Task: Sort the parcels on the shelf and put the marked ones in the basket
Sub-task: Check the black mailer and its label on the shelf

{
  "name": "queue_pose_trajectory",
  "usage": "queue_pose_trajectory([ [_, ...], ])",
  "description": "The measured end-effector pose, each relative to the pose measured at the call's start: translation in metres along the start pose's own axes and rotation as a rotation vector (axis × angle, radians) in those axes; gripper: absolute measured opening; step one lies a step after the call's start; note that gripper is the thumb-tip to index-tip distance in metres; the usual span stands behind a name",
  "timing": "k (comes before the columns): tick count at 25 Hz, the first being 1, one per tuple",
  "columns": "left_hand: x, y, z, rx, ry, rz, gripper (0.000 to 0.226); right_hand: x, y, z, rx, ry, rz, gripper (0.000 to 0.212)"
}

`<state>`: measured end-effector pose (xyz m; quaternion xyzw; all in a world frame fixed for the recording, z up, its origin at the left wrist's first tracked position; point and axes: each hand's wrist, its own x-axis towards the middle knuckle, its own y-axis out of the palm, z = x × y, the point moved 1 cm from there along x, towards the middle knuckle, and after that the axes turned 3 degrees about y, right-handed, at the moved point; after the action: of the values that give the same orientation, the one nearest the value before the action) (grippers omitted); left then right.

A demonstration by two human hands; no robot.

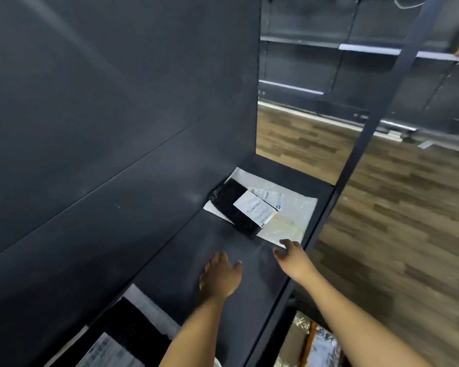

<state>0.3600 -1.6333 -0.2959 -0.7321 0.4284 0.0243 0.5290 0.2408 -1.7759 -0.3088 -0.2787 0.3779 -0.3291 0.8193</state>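
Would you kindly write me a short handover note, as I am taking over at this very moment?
Left hand open above the shelf, holding nothing.
Right hand open, reaching the white parcel's near corner.
The labelled black parcel lies on the white parcel at the far end; a second black parcel sits nearer.
No basket in view; nothing picked up yet.
Left: check markings, move marked parcels to the basket.

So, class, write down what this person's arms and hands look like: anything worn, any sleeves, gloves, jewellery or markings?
The left hand and the right hand are bare: no gloves, rings or wristbands show. The forearms are bare too, with no sleeve, watch or marking down to the frame's lower edge. The fingers are too blurred to judge the nails.
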Motion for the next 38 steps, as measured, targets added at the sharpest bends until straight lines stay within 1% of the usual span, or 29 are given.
queue_pose_trajectory([
  [5, 0.051, 0.007, -0.008, 0.054, 0.071, -0.022, 0.057, 0.056, -0.004, 0.002, 0.163, 0.079, -0.024, 0.046],
  [8, 0.070, 0.010, -0.011, 0.058, 0.095, -0.005, 0.056, 0.090, -0.009, 0.006, 0.161, 0.110, -0.028, 0.047],
  [11, 0.088, 0.011, -0.011, 0.044, 0.089, 0.001, 0.058, 0.121, -0.012, 0.018, 0.196, 0.116, -0.030, 0.049],
  [14, 0.087, 0.016, -0.005, 0.070, 0.066, 0.031, 0.060, 0.139, -0.002, 0.030, 0.160, 0.125, -0.024, 0.058],
  [16, 0.088, 0.016, 0.004, 0.091, 0.034, 0.060, 0.061, 0.145, 0.009, 0.037, 0.194, 0.143, -0.068, 0.060],
  [18, 0.089, 0.012, 0.013, 0.101, 0.002, 0.070, 0.061, 0.148, 0.016, 0.042, 0.237, 0.138, -0.141, 0.051],
  [20, 0.087, 0.006, 0.020, 0.104, -0.018, 0.055, 0.061, 0.148, 0.020, 0.046, 0.246, 0.098, -0.139, 0.035],
  [22, 0.084, -0.002, 0.026, 0.098, -0.036, 0.037, 0.060, 0.146, 0.021, 0.049, 0.341, 0.083, -0.069, 0.022],
  [23, 0.082, -0.006, 0.028, 0.093, -0.046, 0.027, 0.060, 0.143, 0.019, 0.051, 0.459, 0.096, -0.017, 0.017],
  [25, 0.076, -0.014, 0.031, 0.077, -0.064, 0.016, 0.059, 0.135, 0.012, 0.056, 0.706, 0.133, 0.099, 0.017],
  [26, 0.071, -0.019, 0.032, 0.066, -0.071, 0.014, 0.060, 0.130, 0.007, 0.057, 0.783, 0.135, 0.146, 0.017],
  [28, 0.062, -0.032, 0.036, 0.051, -0.080, 0.004, 0.063, 0.118, -0.003, 0.060, 0.885, 0.113, 0.220, 0.015],
  [30, 0.052, -0.046, 0.041, 0.052, -0.072, -0.042, 0.073, 0.105, -0.013, 0.063, 0.979, 0.091, 0.287, 0.012],
  [32, 0.036, -0.062, 0.045, 0.073, -0.027, -0.158, 0.087, 0.091, -0.021, 0.072, 1.025, 0.070, 0.356, 0.012],
  [34, 0.018, -0.078, 0.047, 0.131, 0.057, -0.320, 0.096, 0.071, -0.027, 0.089, 0.998, 0.021, 0.452, 0.013],
  [36, -0.004, -0.093, 0.051, 0.215, 0.134, -0.452, 0.097, 0.048, -0.029, 0.110, 0.933, -0.051, 0.583, 0.013],
  [38, -0.028, -0.105, 0.058, 0.323, 0.156, -0.570, 0.092, 0.021, -0.028, 0.130, 0.878, -0.131, 0.707, 0.014],
])
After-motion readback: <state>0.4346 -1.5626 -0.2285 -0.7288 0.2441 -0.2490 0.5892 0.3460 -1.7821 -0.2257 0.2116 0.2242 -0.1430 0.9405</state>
